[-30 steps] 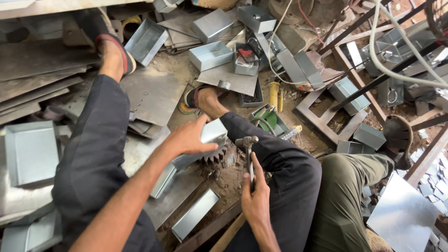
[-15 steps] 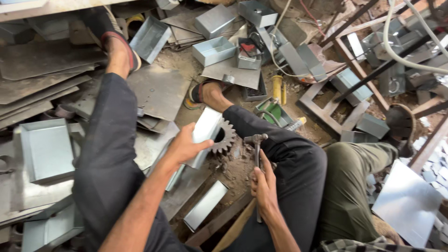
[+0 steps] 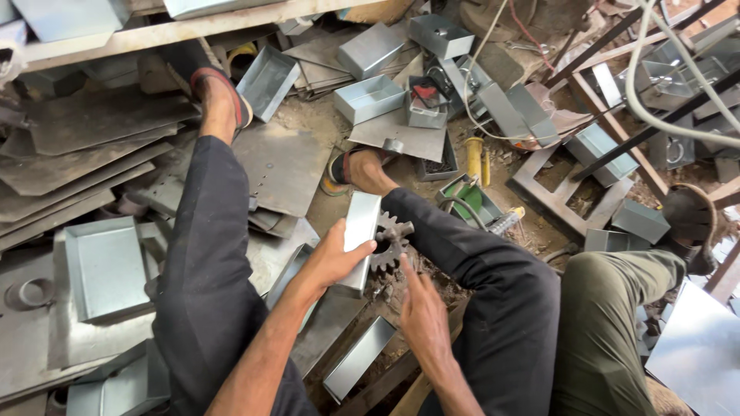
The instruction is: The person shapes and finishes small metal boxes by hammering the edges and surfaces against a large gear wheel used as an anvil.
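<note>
Long grey folded sheet-metal channel [image 3: 356, 240], standing tilted between the two dark-trousered legs, just left of rusty toothed gear wheel [image 3: 391, 243]. Held at its near end by left hand [image 3: 333, 260], fingers wrapped around, thumb on top face. Right hand [image 3: 420, 317] near the gear, just below it, fingers loosely stretched, nothing seen in its grasp. Shallow grey metal tray [image 3: 359, 357] lying near, on dirty floor, left of right forearm. Open grey metal box [image 3: 370, 98] far behind, beyond sandalled foot [image 3: 361, 169].

Black trousers [image 3: 208, 293] on both legs, loose cloth, dusty at the knees. Forearms bare, no sleeves in view, no gloves. Sandals [image 3: 223, 88] w/ dark soles, red-edged straps; feet otherwise bare.
</note>
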